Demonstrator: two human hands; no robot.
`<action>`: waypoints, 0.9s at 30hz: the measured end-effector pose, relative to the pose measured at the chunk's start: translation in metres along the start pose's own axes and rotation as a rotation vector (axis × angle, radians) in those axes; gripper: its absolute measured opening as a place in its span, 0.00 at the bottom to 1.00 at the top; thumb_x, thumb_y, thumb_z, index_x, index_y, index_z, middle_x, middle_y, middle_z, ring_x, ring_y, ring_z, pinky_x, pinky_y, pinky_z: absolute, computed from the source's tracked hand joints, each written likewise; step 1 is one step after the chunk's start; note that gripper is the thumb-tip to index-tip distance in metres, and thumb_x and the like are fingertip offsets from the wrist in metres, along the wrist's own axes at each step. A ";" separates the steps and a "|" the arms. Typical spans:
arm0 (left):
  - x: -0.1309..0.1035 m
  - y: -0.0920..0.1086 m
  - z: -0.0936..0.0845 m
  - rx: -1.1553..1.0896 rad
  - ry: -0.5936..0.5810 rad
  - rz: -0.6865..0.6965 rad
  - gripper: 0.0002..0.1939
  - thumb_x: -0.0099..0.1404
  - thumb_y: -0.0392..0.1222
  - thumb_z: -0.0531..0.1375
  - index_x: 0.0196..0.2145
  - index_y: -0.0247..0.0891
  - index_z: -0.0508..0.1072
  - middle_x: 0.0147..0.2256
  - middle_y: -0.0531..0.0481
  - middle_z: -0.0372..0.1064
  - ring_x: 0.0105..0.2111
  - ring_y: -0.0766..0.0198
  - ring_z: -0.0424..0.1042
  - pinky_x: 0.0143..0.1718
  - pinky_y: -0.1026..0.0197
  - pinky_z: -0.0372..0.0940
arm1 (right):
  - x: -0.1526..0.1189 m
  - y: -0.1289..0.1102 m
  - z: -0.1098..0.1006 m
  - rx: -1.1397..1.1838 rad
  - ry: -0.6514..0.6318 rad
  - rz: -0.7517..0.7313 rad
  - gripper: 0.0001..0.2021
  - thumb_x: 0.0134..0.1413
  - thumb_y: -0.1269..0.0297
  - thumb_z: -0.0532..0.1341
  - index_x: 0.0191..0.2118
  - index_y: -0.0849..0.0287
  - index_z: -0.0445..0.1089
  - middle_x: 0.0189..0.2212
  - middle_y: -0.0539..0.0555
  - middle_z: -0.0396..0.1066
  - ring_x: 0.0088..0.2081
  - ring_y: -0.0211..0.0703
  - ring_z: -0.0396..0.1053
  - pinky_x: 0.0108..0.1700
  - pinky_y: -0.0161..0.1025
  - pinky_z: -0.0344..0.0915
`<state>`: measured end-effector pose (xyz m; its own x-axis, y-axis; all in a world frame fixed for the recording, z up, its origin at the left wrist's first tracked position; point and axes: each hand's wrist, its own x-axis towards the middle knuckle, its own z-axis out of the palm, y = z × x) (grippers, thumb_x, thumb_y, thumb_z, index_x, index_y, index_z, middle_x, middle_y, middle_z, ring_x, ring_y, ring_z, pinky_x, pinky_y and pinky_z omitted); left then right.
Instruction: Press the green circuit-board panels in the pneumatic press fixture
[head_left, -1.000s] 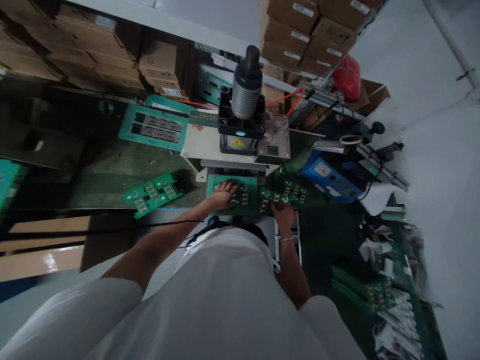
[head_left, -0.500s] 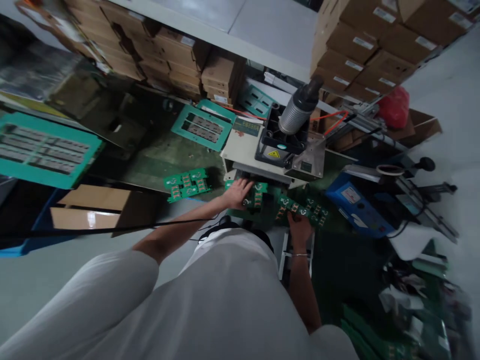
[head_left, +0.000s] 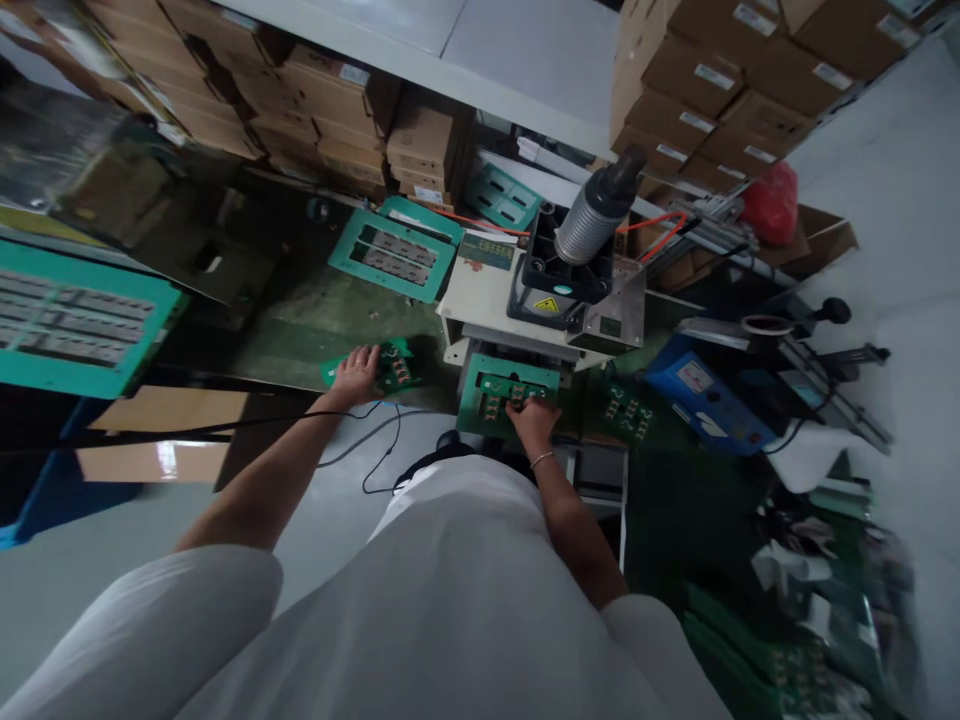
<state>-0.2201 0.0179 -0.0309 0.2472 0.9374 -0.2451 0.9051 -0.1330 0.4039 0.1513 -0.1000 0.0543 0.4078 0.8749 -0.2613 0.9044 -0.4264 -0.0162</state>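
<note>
On the bench left of the press (head_left: 487, 275), my left hand (head_left: 358, 378) lies on a green circuit board panel (head_left: 397, 367), its fingers somewhat spread over the panel's left part. My right hand (head_left: 534, 418) has its fingers bent around the edge of another green board panel (head_left: 493, 404), which lies on a green fixture plate (head_left: 469, 412) at the front of the press. Further right, a third green board panel (head_left: 628, 412) rests on the bench. The fingertips of my right hand are partly hidden.
Teal frames (head_left: 390, 254) stand behind on the bench, with a larger teal tray (head_left: 82, 318) at the left. A blue machine (head_left: 705, 395) is on the right. Cardboard boxes (head_left: 705, 100) are stacked at the back.
My left hand has moved left from the press front onto the left board panel. My right hand has moved left with a board panel, onto the fixture plate, which now shows further out.
</note>
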 end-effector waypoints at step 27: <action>0.009 0.144 0.061 0.051 -0.235 0.599 0.49 0.67 0.59 0.61 0.76 0.32 0.50 0.75 0.33 0.43 0.77 0.43 0.39 0.75 0.40 0.38 | 0.051 0.103 0.037 0.181 0.129 -0.356 0.37 0.67 0.45 0.58 0.71 0.66 0.59 0.68 0.70 0.62 0.71 0.60 0.56 0.71 0.57 0.52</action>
<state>-0.0663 -0.0128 -0.0283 0.7789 0.6010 -0.1791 0.6004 -0.6321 0.4899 0.2606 -0.1074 0.0033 0.0967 0.9916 -0.0856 0.9598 -0.1157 -0.2559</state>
